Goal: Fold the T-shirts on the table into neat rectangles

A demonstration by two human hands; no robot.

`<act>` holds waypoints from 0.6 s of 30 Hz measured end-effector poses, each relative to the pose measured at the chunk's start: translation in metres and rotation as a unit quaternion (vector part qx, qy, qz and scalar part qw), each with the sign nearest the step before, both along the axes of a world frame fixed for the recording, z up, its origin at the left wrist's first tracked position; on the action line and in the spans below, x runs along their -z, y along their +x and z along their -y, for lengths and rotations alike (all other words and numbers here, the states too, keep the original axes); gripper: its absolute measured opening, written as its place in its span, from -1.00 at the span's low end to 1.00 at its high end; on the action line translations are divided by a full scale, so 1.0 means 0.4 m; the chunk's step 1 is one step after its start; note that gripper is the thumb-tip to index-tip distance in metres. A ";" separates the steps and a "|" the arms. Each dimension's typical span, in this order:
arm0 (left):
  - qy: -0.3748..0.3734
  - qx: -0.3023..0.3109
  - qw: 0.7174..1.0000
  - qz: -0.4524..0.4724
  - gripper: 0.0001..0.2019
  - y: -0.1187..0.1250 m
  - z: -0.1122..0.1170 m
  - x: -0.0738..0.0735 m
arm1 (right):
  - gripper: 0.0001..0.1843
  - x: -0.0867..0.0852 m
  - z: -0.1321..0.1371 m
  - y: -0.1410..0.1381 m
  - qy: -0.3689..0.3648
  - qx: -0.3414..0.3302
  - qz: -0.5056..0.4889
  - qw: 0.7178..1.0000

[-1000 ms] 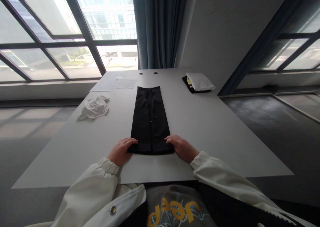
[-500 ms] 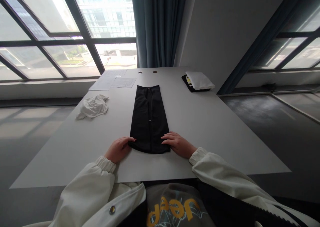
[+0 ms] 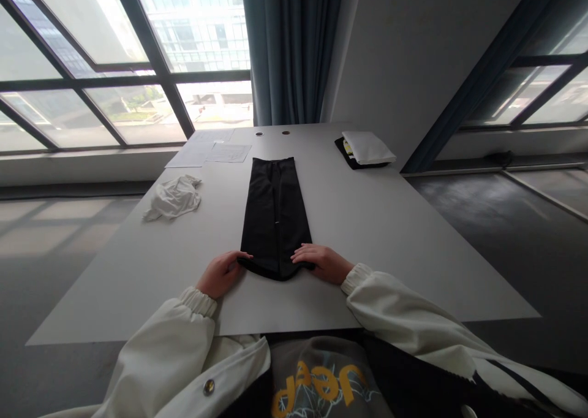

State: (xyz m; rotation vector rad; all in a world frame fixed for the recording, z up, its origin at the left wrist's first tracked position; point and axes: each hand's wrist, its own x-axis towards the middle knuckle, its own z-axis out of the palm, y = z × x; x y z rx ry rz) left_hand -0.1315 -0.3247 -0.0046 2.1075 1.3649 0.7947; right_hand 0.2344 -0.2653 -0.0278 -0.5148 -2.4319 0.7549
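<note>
A folded black garment (image 3: 276,216), which looks like trousers, lies lengthwise in front of me with its narrower end away from me. A small white mark shows near its centre line. My left hand (image 3: 223,272) pinches its near left corner, fingers on top and the thumb out of sight below. At the near right corner, my right hand (image 3: 323,263) grips the cloth the same way. Between the two hands the near edge sags slightly, with both corners a little raised from the white table (image 3: 390,252).
A crumpled white cloth (image 3: 174,197) lies on the left. Paper sheets (image 3: 229,152) rest behind it. Toward the back right is a stack with a folded white item (image 3: 369,147) over a black one. Two round holes pierce the table near the blue curtain (image 3: 294,50).
My right hand has moved slightly left and closed on the near right corner. The garment's near edge has lifted at the corners and now curves between my hands.
</note>
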 end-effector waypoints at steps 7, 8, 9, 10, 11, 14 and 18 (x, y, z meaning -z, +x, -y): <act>0.021 0.050 0.997 -0.048 -0.73 0.021 0.031 -0.032 | -0.61 -0.079 0.037 0.034 -0.150 -0.012 0.040 0.988; 0.015 0.047 0.997 -0.057 -0.73 0.027 0.038 -0.040 | -0.61 -0.098 0.041 0.040 -0.173 -0.005 0.040 0.984; 0.010 0.042 0.997 -0.058 -0.73 0.034 0.042 -0.049 | -0.61 -0.116 0.042 0.045 -0.193 0.002 0.039 0.980; 0.005 0.035 0.998 -0.050 -0.73 0.040 0.044 -0.058 | -0.60 -0.132 0.041 0.049 -0.208 0.008 0.036 0.977; 0.000 0.024 0.999 -0.033 -0.72 0.047 0.043 -0.066 | -0.59 -0.146 0.037 0.052 -0.218 0.017 0.030 0.975; -0.021 -0.028 0.998 0.047 -0.70 0.066 0.017 -0.090 | -0.55 -0.166 0.005 0.045 -0.226 0.081 -0.006 0.971; -0.043 -0.097 0.989 0.100 -0.69 0.087 -0.056 -0.098 | -0.56 -0.149 -0.077 0.006 -0.211 0.195 -0.045 0.957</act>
